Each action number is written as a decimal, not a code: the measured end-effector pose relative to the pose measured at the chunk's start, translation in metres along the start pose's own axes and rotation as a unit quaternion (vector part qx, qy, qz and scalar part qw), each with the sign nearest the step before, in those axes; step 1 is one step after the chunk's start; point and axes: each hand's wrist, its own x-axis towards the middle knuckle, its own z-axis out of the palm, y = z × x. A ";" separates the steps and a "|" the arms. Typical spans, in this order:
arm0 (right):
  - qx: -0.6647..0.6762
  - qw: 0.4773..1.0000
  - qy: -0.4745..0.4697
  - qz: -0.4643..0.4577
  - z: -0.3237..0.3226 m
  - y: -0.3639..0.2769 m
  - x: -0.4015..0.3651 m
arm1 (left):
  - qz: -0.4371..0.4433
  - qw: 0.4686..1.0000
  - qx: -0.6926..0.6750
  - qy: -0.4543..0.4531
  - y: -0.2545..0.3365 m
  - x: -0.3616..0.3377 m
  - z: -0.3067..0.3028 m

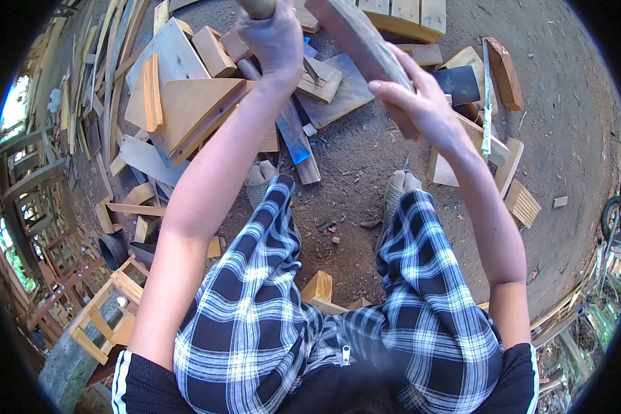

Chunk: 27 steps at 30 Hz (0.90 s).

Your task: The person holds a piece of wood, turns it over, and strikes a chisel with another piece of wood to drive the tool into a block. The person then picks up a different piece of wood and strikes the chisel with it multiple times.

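My left hand is raised at the top of the view, its fingers wrapped round a thick, round wooden handle; the handle's far end is out of frame. My right hand grips the lower end of a thick wooden board, thumb on the near side and fingers partly hidden behind it. The board is held up at a slant, its top reaching the upper edge of the view. Beneath the hands, a flat board and a blue-marked wooden strip lie on the ground.
A heap of offcuts and panels lies at left, with long thin strips behind. At right are a saw-like long blade, a curved wood piece and a dark cylinder. A small wooden frame stands lower left.
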 end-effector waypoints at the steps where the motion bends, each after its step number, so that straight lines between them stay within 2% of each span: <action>1: -0.003 1.000 -0.006 -0.011 -0.004 -0.014 0.003 | 0.054 0.995 0.082 -0.003 0.006 -0.006 0.000; 2: -0.006 1.000 -0.011 -0.022 -0.011 -0.027 0.005 | -0.010 0.997 0.058 -0.046 0.007 -0.012 -0.004; 3: -0.043 0.996 0.010 -0.079 -0.019 -0.037 0.009 | -0.008 0.997 0.056 -0.049 0.004 -0.017 0.002; 4: -0.029 0.998 0.005 -0.061 -0.030 -0.087 0.001 | 0.068 0.995 0.076 0.011 0.000 -0.025 0.013; 6: -0.016 0.999 0.001 -0.044 -0.030 -0.139 -0.010 | 0.022 0.995 -0.035 -0.093 -0.003 -0.026 -0.002; 7: -0.064 0.995 -0.014 -0.074 -0.026 -0.145 -0.011 | 0.025 0.994 -0.036 -0.095 0.000 -0.030 -0.006; 9: -0.160 0.977 -0.042 -0.133 -0.019 -0.155 -0.013 | 0.107 0.987 -0.025 -0.114 0.002 -0.035 -0.009; 11: -0.233 0.955 -0.058 -0.176 -0.021 -0.161 -0.014 | 0.129 0.983 0.018 -0.126 -0.013 -0.031 -0.007; 12: -0.257 0.945 -0.061 -0.191 -0.024 -0.164 -0.014 | 0.176 0.974 0.012 -0.145 -0.016 -0.030 -0.008; 14: -0.291 0.936 -0.106 -0.168 -0.033 -0.169 -0.007 | 0.200 0.971 -0.010 -0.134 -0.016 -0.037 -0.011; 16: -0.263 0.937 -0.081 -0.214 -0.027 -0.177 -0.012 | 0.234 0.965 -0.020 -0.119 -0.014 -0.041 -0.012; 17: -0.250 0.936 -0.069 -0.237 -0.023 -0.182 -0.015 | 0.208 0.969 -0.035 -0.128 -0.019 -0.039 -0.012; 18: -0.168 0.978 -0.065 -0.101 -0.018 -0.202 -0.011 | 0.182 0.973 -0.050 -0.135 -0.022 -0.036 -0.011; 20: -0.193 0.964 -0.058 -0.173 -0.010 -0.139 0.000 | 0.029 0.978 -0.148 -0.147 -0.021 -0.034 -0.015; 22: -0.213 0.961 -0.050 -0.167 -0.010 -0.104 0.014 | -0.057 0.962 -0.231 -0.135 -0.012 -0.031 -0.012; 23: -0.220 0.960 -0.012 -0.174 -0.008 -0.100 0.014 | -0.099 0.949 -0.273 -0.123 -0.009 -0.030 -0.011; 24: -0.219 0.961 -0.014 -0.171 -0.005 -0.093 0.012 | -0.055 0.970 -0.198 -0.128 -0.006 -0.024 -0.017; 26: -0.175 0.971 0.013 -0.165 -0.004 -0.076 0.015 | -0.043 0.984 -0.099 -0.141 -0.010 -0.004 -0.031; 27: -0.162 0.973 0.021 -0.164 -0.002 -0.065 0.017 | -0.043 0.984 -0.101 -0.138 -0.007 0.003 -0.031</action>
